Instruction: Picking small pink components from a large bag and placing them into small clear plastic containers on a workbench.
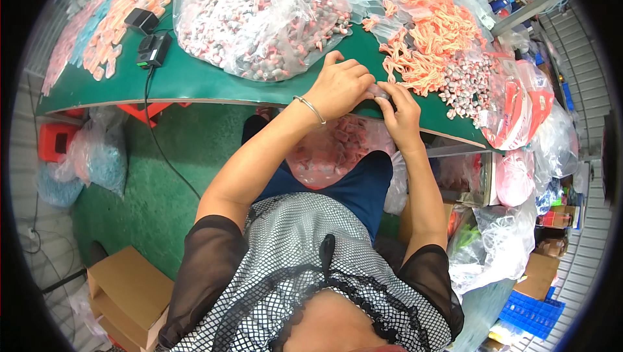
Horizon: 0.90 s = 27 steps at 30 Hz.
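Note:
Both of my hands meet at the near edge of the green table [246, 92]. My left hand [344, 86] is closed, its fingertips pinching a small grey piece [378, 92]. From the other side, my right hand [400, 113] grips the same piece between thumb and fingers. My fingers cover most of it, so its exact kind does not show. Just beyond my left hand lies a big clear bag [259, 21] full of small grey and pink pieces. Beside my right hand are orange looped strands [428, 47] and a loose pile of small grey and pink pieces [467, 86].
On my lap, under the table edge, rests a clear bag of reddish pieces [337, 147]. Black plug-in devices [153, 48] trail a cable to the floor. Flat orange pieces [123, 14] lie far left. A cardboard box [130, 293] and bags [104, 151] stand at left.

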{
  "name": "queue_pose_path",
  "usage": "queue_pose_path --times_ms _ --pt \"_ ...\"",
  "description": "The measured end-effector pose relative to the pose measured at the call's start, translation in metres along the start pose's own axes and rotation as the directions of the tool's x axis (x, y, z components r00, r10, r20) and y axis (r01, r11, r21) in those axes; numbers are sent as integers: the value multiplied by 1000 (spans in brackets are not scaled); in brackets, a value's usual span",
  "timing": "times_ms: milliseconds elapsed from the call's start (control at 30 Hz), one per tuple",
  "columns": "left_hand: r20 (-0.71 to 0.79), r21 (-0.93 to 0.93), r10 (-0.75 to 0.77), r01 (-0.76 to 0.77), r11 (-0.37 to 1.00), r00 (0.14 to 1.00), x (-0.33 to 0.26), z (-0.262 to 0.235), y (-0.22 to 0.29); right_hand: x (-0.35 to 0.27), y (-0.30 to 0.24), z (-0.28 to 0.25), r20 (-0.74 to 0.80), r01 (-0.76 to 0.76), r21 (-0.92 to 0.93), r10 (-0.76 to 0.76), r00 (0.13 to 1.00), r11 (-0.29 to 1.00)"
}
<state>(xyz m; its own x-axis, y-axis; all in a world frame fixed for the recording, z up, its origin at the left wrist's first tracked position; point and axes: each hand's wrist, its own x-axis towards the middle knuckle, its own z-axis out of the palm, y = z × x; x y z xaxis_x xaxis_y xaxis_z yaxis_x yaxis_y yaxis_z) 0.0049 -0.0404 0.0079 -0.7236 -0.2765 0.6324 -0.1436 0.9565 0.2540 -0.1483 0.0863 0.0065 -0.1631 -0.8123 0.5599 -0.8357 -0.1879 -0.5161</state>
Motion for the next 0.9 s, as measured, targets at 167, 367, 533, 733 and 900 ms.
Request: queue_pose_path --times_ms 167,367,533,733,900 --pt "87 -109 -43 52 993 995 -8 -17 -9 10 -11 2 -6 40 35 -40 999 999" --pt "-79 -78 -185 178 981 980 -29 -9 0 13 -7 25 9 139 21 -139 990 990" --pt "-53 29 -133 134 991 990 -36 -6 7 9 -7 21 77 120 69 -125 989 990" --pt "-110 -51 -140 135 990 984 -48 -12 15 9 -11 2 117 76 151 -94 989 986" --pt "-176 -249 -237 189 950 956 -78 -5 36 39 4 -7 52 162 -6 -161 986 987"
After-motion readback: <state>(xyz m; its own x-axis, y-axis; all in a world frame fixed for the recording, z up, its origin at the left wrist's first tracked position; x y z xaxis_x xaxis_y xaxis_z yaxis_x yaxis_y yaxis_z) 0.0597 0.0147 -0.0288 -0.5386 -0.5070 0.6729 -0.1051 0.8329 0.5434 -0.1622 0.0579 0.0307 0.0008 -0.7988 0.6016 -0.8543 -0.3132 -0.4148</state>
